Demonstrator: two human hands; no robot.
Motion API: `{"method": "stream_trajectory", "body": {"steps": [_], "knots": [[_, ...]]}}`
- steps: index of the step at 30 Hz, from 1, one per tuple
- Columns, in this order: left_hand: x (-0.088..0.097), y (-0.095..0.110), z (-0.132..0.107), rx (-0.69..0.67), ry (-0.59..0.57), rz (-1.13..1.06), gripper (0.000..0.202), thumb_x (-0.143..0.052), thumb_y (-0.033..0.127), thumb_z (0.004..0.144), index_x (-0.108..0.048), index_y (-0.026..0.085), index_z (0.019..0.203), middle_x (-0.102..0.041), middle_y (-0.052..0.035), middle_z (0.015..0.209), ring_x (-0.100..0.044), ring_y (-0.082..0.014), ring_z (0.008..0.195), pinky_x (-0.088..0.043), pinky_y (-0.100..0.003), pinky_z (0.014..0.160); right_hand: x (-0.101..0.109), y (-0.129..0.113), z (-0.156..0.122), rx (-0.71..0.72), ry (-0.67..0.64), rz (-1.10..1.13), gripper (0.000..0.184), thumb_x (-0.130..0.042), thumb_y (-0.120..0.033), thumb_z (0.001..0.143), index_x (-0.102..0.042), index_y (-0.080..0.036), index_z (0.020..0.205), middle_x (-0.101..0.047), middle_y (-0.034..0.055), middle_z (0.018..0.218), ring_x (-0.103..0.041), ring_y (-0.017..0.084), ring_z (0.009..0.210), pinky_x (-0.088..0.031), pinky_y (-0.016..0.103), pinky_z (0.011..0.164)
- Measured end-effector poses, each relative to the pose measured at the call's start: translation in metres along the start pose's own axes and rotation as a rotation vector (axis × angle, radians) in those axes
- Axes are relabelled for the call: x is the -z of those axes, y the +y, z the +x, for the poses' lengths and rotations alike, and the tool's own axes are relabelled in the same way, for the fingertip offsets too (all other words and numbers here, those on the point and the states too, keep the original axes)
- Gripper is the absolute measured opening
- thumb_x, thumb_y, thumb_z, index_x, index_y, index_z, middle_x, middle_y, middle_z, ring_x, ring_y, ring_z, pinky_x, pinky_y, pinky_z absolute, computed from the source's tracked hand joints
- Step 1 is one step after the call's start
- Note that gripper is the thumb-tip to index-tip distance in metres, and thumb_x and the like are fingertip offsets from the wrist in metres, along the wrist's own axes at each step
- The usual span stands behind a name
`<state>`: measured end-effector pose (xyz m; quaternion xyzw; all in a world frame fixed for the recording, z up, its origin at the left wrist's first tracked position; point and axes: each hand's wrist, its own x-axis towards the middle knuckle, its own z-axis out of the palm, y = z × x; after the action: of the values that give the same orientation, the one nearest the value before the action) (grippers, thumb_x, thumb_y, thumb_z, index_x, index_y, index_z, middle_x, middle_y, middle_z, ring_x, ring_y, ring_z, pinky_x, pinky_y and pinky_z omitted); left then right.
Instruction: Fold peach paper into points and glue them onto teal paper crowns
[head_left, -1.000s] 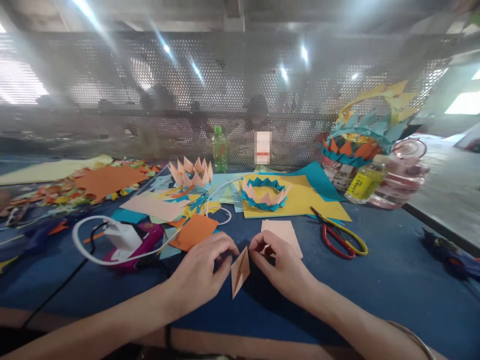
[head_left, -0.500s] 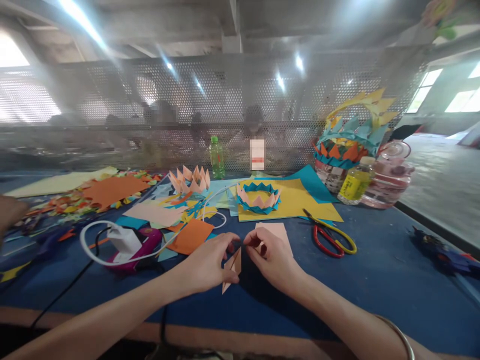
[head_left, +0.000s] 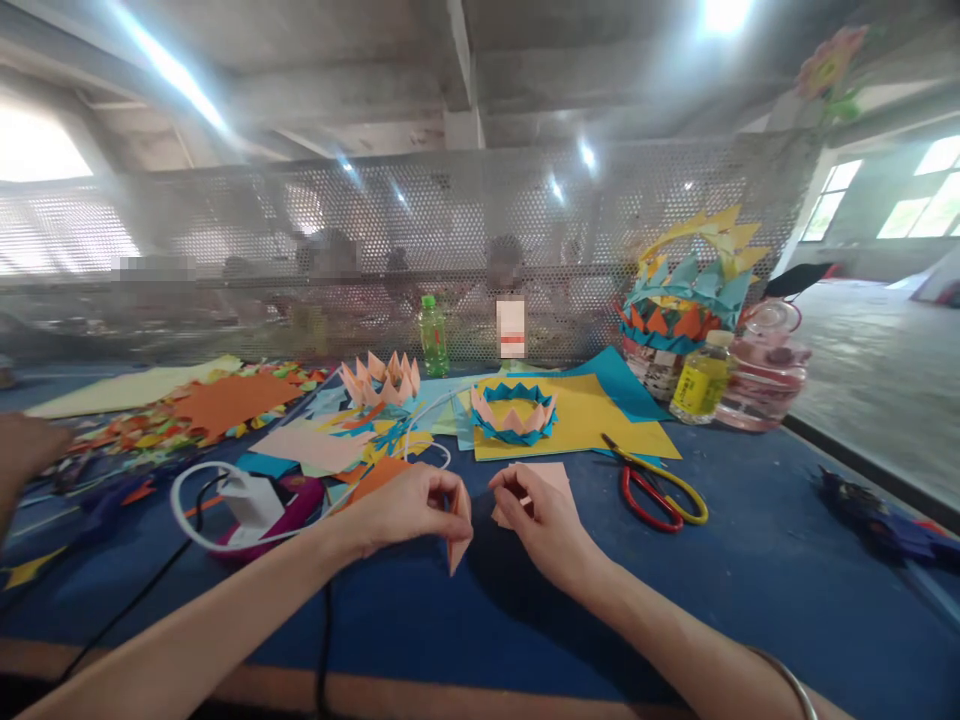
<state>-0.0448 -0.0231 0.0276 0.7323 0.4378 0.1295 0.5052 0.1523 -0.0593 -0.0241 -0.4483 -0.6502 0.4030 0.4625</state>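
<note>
From here I see left fingers (head_left: 450, 524) pinching folded peach paper (head_left: 456, 556); right fingers (head_left: 516, 514) curl loosely, part-open, empty.

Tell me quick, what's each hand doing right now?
Left hand: closed, pinching the folded peach paper.
Right hand: loosely curled; can't tell if it holds anything.

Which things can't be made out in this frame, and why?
In the head view:
Folded paper: upper part hidden by the left hand.
Pink sheet: near part covered by the right hand.
Another person's hand: blurred, cut off by the left edge.
Yellow bottle: label text too small.
People: blurred behind the mesh.
</note>
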Motion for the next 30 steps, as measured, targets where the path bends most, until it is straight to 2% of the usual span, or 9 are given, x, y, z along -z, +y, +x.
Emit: {"method": "stream_trajectory", "body": {"steps": [4,8,10,12,16,18,21,26,30], "knots": [[0.009,0.012,0.005,-0.103,0.006,-0.203,0.039,-0.080,0.050,0.061,-0.062,0.016,0.069,-0.059,0.0000,0.069,-0.048,-0.0111,0.058,-0.038,-0.024,0.056,-0.001,0.004,0.004,-0.098,-0.036,0.145,0.035,-0.047,-0.049,0.091,-0.062,-0.017,0.093,-0.058,0.0018,0.077,-0.052,0.012,0.066,-0.039,0.025,0.058],[0.008,0.024,0.009,-0.178,0.019,-0.342,0.052,-0.073,0.066,0.065,-0.061,0.015,0.072,-0.059,-0.0012,0.069,-0.054,-0.0134,0.065,-0.042,-0.026,0.065,0.000,-0.006,0.002,-0.226,-0.145,0.330,0.055,-0.046,-0.065,0.087,-0.066,-0.014,0.091,-0.061,0.0052,0.080,-0.052,0.013,0.070,-0.038,0.023,0.056],[0.006,0.027,0.011,-0.183,0.025,-0.377,0.048,-0.074,0.061,0.067,-0.061,0.015,0.073,-0.059,-0.0006,0.067,-0.054,-0.0129,0.064,-0.041,-0.025,0.065,0.001,-0.012,0.000,-0.273,-0.195,0.404,0.058,-0.048,-0.068,0.084,-0.067,-0.013,0.088,-0.063,0.0056,0.079,-0.052,0.012,0.070,-0.037,0.023,0.057],[0.005,0.029,0.013,-0.185,0.036,-0.399,0.040,-0.080,0.049,0.065,-0.061,0.015,0.073,-0.057,0.0012,0.065,-0.053,-0.0115,0.061,-0.040,-0.023,0.062,0.002,-0.016,-0.001,-0.297,-0.220,0.438,0.057,-0.055,-0.068,0.081,-0.067,-0.013,0.086,-0.062,0.0040,0.076,-0.051,0.011,0.068,-0.036,0.022,0.057],[0.003,0.025,0.021,-0.189,0.090,-0.455,0.041,-0.086,0.035,0.058,-0.066,0.015,0.088,-0.063,0.0007,0.073,-0.056,-0.0111,0.064,-0.039,-0.020,0.059,0.003,-0.012,0.003,-0.246,-0.171,0.419,0.053,-0.068,-0.067,0.071,-0.063,-0.014,0.078,-0.057,-0.0002,0.070,-0.046,0.009,0.061,-0.034,0.021,0.054],[0.003,0.018,0.026,-0.171,0.134,-0.500,0.044,-0.085,0.037,0.062,-0.067,0.017,0.097,-0.067,-0.0013,0.084,-0.060,-0.0122,0.070,-0.044,-0.020,0.064,0.003,-0.008,0.005,-0.229,-0.122,0.399,0.052,-0.069,-0.066,0.070,-0.060,-0.015,0.074,-0.054,-0.0017,0.066,-0.044,0.008,0.059,-0.032,0.021,0.053],[0.003,0.006,0.032,-0.107,0.171,-0.555,0.037,-0.082,0.043,0.065,-0.072,0.015,0.087,-0.070,-0.0044,0.083,-0.061,-0.0123,0.070,-0.048,-0.022,0.069,0.004,-0.007,0.007,-0.235,-0.087,0.427,0.051,-0.071,-0.065,0.069,-0.060,-0.015,0.074,-0.050,-0.0039,0.063,-0.039,0.006,0.055,-0.029,0.021,0.054],[0.000,-0.001,0.028,-0.037,0.188,-0.603,0.041,-0.087,0.045,0.057,-0.077,0.013,0.082,-0.074,-0.0080,0.083,-0.065,-0.0148,0.073,-0.051,-0.021,0.068,0.003,-0.005,0.008,-0.280,-0.028,0.382,0.053,-0.072,-0.066,0.066,-0.063,-0.014,0.073,-0.049,-0.0042,0.062,-0.039,0.006,0.055,-0.030,0.020,0.054],[-0.006,0.001,0.023,-0.045,0.211,-0.637,0.040,-0.089,0.045,0.053,-0.078,0.014,0.077,-0.075,-0.0068,0.078,-0.065,-0.0144,0.071,-0.053,-0.021,0.067,0.002,0.006,0.009,-0.201,-0.045,0.230,0.053,-0.064,-0.068,0.072,-0.064,-0.016,0.070,-0.055,-0.0017,0.064,-0.046,0.008,0.057,-0.035,0.021,0.055]]}}
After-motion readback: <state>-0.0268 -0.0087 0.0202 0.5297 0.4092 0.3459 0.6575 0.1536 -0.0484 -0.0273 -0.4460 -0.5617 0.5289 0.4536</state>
